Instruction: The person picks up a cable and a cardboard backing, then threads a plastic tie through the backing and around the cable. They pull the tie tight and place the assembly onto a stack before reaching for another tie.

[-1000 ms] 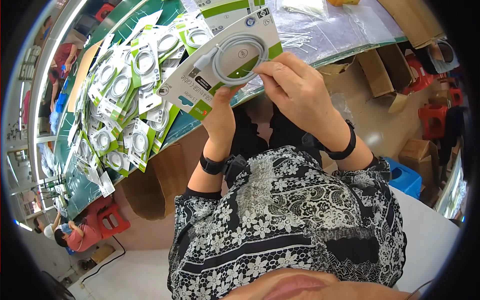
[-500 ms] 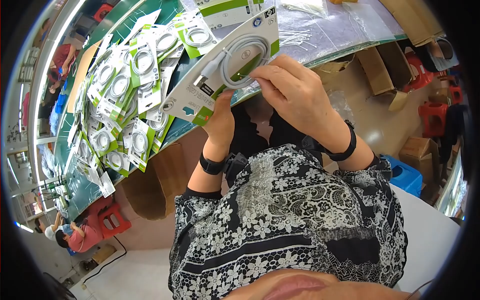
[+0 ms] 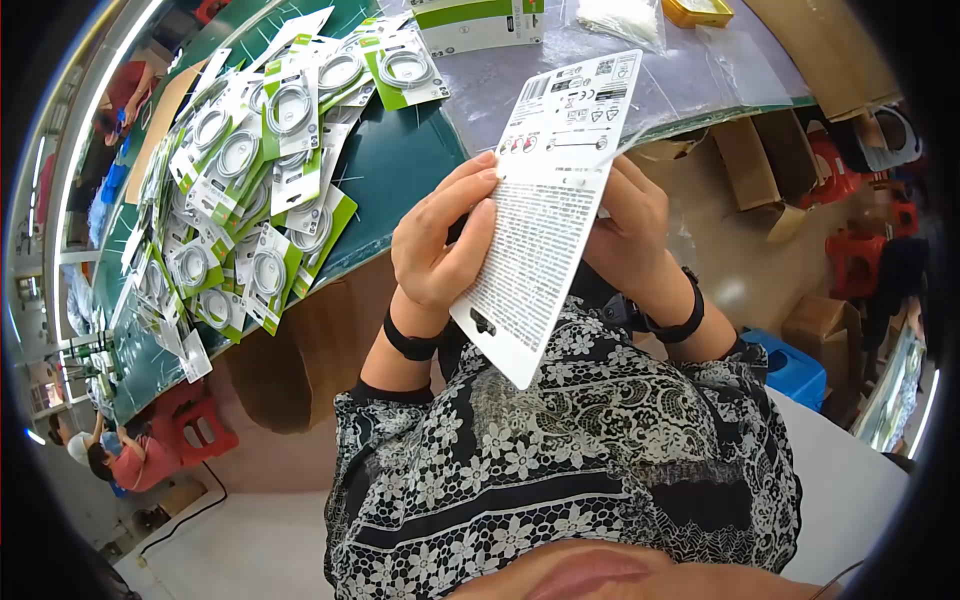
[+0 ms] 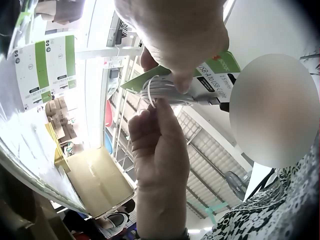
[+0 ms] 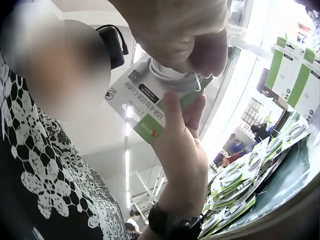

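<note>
Upright between both hands is a white and green packaging card [image 3: 540, 210] with dense print on its back, which faces the head camera. A coiled white USB cable [image 5: 175, 77] lies against its front, hidden from the head view. My left hand [image 3: 445, 235] grips the card, fingers on the back and thumb on the front. Behind the card's right edge is my right hand [image 3: 630, 215], partly hidden. In the left wrist view the right hand's fingertips pinch a thin white tie [image 4: 151, 92] looped round the coil.
A large pile of carded cables [image 3: 240, 160] covers the left of the green table [image 3: 400, 150]. Behind the card stand a green and white box [image 3: 480, 25], a bag of white ties [image 3: 620, 20] and a yellow container [image 3: 698, 10]. Cardboard boxes [image 3: 745, 170] stand on the floor at right.
The card has turned from showing its cable side to showing its printed back, and has come lower and to the right. The right hand has gone behind it.
</note>
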Tool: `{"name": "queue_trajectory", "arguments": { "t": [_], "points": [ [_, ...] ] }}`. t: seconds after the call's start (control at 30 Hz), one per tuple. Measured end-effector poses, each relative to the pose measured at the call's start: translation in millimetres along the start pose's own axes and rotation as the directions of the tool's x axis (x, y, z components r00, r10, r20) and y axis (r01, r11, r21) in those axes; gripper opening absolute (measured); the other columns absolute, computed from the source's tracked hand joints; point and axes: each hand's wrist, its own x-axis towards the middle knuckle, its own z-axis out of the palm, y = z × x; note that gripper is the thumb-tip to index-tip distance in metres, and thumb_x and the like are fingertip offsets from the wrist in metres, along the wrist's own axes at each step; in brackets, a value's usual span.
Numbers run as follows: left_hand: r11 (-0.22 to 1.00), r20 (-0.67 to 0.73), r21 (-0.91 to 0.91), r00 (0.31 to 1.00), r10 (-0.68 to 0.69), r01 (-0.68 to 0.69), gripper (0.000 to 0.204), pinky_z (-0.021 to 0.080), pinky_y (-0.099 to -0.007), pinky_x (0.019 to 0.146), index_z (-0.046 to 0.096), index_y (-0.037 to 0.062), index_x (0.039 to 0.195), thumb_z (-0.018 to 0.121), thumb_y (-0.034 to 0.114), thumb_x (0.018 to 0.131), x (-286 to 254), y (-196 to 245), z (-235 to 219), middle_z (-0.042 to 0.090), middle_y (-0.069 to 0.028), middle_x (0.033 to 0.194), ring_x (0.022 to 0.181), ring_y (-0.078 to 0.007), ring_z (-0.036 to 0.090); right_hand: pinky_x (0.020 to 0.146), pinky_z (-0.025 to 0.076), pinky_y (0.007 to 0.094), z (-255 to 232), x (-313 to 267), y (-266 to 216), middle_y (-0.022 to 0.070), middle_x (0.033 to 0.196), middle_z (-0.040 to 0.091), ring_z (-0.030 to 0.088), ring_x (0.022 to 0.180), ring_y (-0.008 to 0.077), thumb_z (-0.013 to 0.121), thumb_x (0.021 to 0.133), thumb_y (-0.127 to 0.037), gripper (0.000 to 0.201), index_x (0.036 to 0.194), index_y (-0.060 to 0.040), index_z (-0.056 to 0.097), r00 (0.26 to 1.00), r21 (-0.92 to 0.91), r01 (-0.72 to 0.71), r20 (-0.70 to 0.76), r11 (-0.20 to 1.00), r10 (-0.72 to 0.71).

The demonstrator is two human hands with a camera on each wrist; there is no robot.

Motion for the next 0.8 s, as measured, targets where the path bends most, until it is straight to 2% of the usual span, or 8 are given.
{"name": "queue_trajectory", "arguments": {
  "t": [0.37, 0.43, 0.5, 0.57, 0.6, 0.67, 0.73, 0.8],
  "points": [
    [0.999, 0.051, 0.011, 0.998, 0.029, -0.030, 0.021, 0.057, -0.0385, 0.076, 0.058, -0.0062, 0.094, 0.062, -0.013, 0.074, 0, -2, 3, 0.062, -0.0189, 0.101, 0.093, -0.0374, 0.066, 0.061, 0.051, 0.0303, 12, 4, 7, 0.0145, 0.094, 0.061, 0.063, 0.072, 0.0253, 0.063, 0.076, 0.005, 0.022, 0.097, 0.0014, 0.062, 1.000, 0.010, 0.024, -0.006, 1.000, -0.024],
    [0.997, 0.017, -0.046, 0.998, -0.064, 0.065, 0.023, 0.056, -0.0385, 0.077, 0.058, -0.0055, 0.098, 0.061, -0.013, 0.076, -7, -4, 4, 0.062, -0.0181, 0.102, 0.094, -0.0352, 0.065, 0.060, 0.051, 0.0303, 11, 5, 7, 0.0143, 0.094, 0.061, 0.063, 0.072, 0.0245, 0.063, 0.076, 0.005, 0.021, 0.097, 0.0012, 0.062, 1.000, 0.024, 0.017, -0.014, 1.000, -0.017],
    [0.991, -0.001, -0.071, 0.994, -0.110, 0.110, 0.025, 0.056, -0.0385, 0.078, 0.058, -0.0051, 0.101, 0.060, -0.012, 0.077, -21, -6, 6, 0.062, -0.0177, 0.102, 0.095, -0.0340, 0.065, 0.072, 0.050, 0.0297, -1, 5, 8, 0.0129, 0.105, 0.061, 0.063, 0.089, 0.0228, 0.069, 0.077, -0.004, 0.026, 0.101, -0.0002, 0.062, 0.991, 0.002, -0.123, 0.057, 0.992, 0.122],
    [0.832, -0.090, -0.385, 0.881, -0.465, 0.400, 0.025, 0.055, -0.0404, 0.080, 0.052, -0.0020, 0.113, 0.053, 0.001, 0.089, -44, -10, 9, 0.060, -0.0164, 0.109, 0.098, -0.0304, 0.064, 0.078, 0.050, 0.0294, -11, 3, 19, 0.0122, 0.111, 0.062, 0.063, 0.097, 0.0219, 0.072, 0.077, -0.008, 0.029, 0.104, -0.0010, 0.063, 0.977, -0.014, -0.188, 0.096, 0.982, 0.189],
    [0.687, -0.085, -0.536, 0.778, -0.622, 0.491, 0.027, 0.055, -0.0413, 0.081, 0.049, -0.0005, 0.120, 0.049, 0.008, 0.094, -50, -12, 10, 0.059, -0.0158, 0.112, 0.100, -0.0286, 0.063, 0.075, 0.050, 0.0286, -14, 0, 41, 0.0115, 0.109, 0.061, 0.063, 0.094, 0.0200, 0.070, 0.078, -0.006, 0.032, 0.107, -0.0003, 0.060, 0.953, 0.269, -0.285, -0.023, 0.920, 0.302],
    [0.547, -0.002, -0.659, 0.726, -0.688, 0.516, 0.029, 0.055, -0.0415, 0.081, 0.047, -0.0001, 0.122, 0.048, 0.012, 0.096, -37, -3, 11, 0.059, -0.0145, 0.113, 0.099, -0.0279, 0.063, 0.068, 0.050, 0.0270, -16, -12, 74, 0.0100, 0.106, 0.060, 0.061, 0.088, 0.0164, 0.068, 0.080, -0.002, 0.037, 0.115, 0.0010, 0.054, 0.805, 0.762, -0.291, -0.131, 0.578, 0.578],
    [0.211, 0.202, -0.820, 0.613, -0.764, 0.532, 0.033, 0.055, -0.0419, 0.080, 0.044, 0.0006, 0.126, 0.044, 0.020, 0.099, -24, 8, 13, 0.059, -0.0117, 0.114, 0.096, -0.0265, 0.064, 0.071, 0.050, 0.0268, 4, -20, 71, 0.0100, 0.108, 0.060, 0.061, 0.091, 0.0166, 0.068, 0.081, -0.002, 0.039, 0.117, 0.0005, 0.053, 0.853, 0.711, -0.332, -0.054, 0.620, 0.519],
    [0.214, 0.207, -0.811, 0.609, -0.765, 0.545, 0.033, 0.055, -0.0418, 0.079, 0.044, 0.0006, 0.126, 0.044, 0.020, 0.099, -25, 11, 19, 0.059, -0.0118, 0.114, 0.095, -0.0261, 0.064, 0.076, 0.050, 0.0265, 27, -20, 64, 0.0101, 0.112, 0.059, 0.059, 0.096, 0.0170, 0.068, 0.082, -0.003, 0.044, 0.122, -0.0003, 0.050, 0.915, 0.612, -0.372, 0.117, 0.698, 0.386]
  ]
}}
